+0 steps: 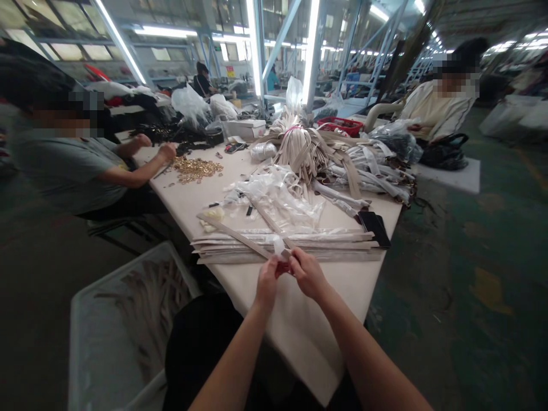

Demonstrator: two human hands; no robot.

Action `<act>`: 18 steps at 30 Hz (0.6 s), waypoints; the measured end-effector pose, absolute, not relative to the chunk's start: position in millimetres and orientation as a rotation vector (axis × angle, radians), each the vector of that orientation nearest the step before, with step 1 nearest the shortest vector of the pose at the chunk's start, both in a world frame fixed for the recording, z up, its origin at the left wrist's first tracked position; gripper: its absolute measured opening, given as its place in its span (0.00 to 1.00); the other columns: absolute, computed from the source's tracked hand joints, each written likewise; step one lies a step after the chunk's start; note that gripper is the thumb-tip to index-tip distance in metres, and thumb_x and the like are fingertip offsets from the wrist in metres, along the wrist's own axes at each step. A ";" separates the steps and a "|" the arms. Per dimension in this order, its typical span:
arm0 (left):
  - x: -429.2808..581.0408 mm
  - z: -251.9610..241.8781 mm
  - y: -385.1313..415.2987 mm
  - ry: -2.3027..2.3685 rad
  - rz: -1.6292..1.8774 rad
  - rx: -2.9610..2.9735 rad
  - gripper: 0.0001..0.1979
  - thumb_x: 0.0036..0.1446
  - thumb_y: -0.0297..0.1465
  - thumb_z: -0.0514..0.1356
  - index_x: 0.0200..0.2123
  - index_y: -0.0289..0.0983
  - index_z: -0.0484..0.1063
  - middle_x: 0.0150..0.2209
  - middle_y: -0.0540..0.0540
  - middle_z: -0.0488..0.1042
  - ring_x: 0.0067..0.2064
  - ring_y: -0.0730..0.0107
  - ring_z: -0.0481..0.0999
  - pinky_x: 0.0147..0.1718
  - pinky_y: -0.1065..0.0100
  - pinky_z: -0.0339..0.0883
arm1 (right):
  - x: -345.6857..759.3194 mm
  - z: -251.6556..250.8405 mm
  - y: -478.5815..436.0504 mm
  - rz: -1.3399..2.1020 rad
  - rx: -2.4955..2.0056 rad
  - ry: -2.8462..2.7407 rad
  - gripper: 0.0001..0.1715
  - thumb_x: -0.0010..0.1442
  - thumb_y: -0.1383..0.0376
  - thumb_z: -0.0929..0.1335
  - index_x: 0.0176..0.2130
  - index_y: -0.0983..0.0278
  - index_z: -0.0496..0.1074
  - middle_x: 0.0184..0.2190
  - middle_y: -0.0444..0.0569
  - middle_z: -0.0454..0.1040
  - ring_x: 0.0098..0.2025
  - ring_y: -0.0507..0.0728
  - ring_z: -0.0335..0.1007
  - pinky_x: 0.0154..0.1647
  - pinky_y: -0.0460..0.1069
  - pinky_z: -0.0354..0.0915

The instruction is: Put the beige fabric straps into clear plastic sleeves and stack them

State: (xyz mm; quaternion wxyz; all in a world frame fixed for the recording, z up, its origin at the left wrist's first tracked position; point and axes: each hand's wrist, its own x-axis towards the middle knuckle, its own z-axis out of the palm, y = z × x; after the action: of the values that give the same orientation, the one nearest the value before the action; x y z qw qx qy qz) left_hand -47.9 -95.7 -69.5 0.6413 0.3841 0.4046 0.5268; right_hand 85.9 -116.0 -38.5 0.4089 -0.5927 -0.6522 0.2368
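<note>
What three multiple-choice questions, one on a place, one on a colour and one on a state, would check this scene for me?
1. Where is the pile of gold metal pieces?
A) On the floor
B) On the table near the co-worker on the left
C) Inside a plastic bag

2. What colour is the basket at the far end?
A) Blue
B) Green
C) Red

3. What are the person's hands doing?
A) The left hand and right hand both hold a small white piece
B) Both lie flat on the table
C) Only the right hand holds anything

Answers:
1. B, the pile lies on the tabletop by the co-worker's hands.
2. C, the basket shows plainly red.
3. A, both hands meet on the piece above the table.
</note>
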 end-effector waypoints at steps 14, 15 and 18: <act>-39.8 -51.8 -109.0 0.734 1.262 0.812 0.21 0.62 0.47 0.59 0.37 0.34 0.76 0.43 0.38 0.80 0.37 0.66 0.79 0.34 0.67 0.70 | 65.2 -51.6 -151.4 0.560 -1.461 -1.668 0.15 0.69 0.64 0.61 0.33 0.62 0.73 0.30 0.49 0.77 0.33 0.57 0.73 0.36 0.49 0.62; -39.0 -53.4 -109.2 0.761 1.211 0.843 0.22 0.62 0.49 0.58 0.37 0.33 0.77 0.41 0.38 0.81 0.33 0.68 0.78 0.29 0.69 0.68 | 64.9 -53.3 -149.8 0.573 -1.455 -1.633 0.15 0.69 0.63 0.61 0.35 0.62 0.74 0.31 0.50 0.78 0.33 0.58 0.74 0.36 0.49 0.63; -39.5 -55.4 -108.0 0.802 1.095 0.925 0.26 0.61 0.51 0.58 0.39 0.31 0.78 0.37 0.38 0.81 0.25 0.73 0.72 0.22 0.71 0.61 | 65.2 -57.6 -147.8 0.663 -1.422 -1.530 0.15 0.69 0.62 0.60 0.44 0.62 0.75 0.32 0.50 0.79 0.32 0.57 0.75 0.34 0.49 0.65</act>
State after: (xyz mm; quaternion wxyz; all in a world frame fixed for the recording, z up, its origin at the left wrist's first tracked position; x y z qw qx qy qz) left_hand -39.5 -108.0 -55.4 0.6814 0.4122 0.3575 0.4879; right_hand 65.2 -147.8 -57.6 0.4575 -0.5771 -0.6207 0.2691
